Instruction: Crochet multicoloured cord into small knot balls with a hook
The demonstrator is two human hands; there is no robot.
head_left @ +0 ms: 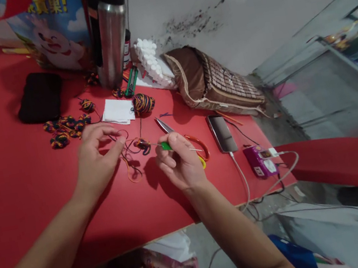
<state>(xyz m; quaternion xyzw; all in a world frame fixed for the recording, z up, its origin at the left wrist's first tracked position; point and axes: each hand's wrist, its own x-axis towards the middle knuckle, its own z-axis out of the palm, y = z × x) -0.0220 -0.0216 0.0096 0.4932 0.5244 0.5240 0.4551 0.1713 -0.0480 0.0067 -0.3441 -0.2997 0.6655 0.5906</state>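
Observation:
My right hand grips a green-handled crochet hook, its thin metal tip pointing left. A small crocheted piece of dark, multicoloured yarn hangs at that tip. To the left, my left hand has its fingers curled round the dark yarn strand, thumb near the index finger. Loose yarn ends dangle below the fingertips. Beyond the piece sits a yarn ball, with a strand running down from it. Scissors lie partly hidden behind my right hand, only blades and orange-yellow handles showing.
Several crocheted pieces lie left of white paper sheets, near a black pouch. A steel flask stands behind. Rightward are a brown cushion, a plugged-in phone and a purple box on the red table.

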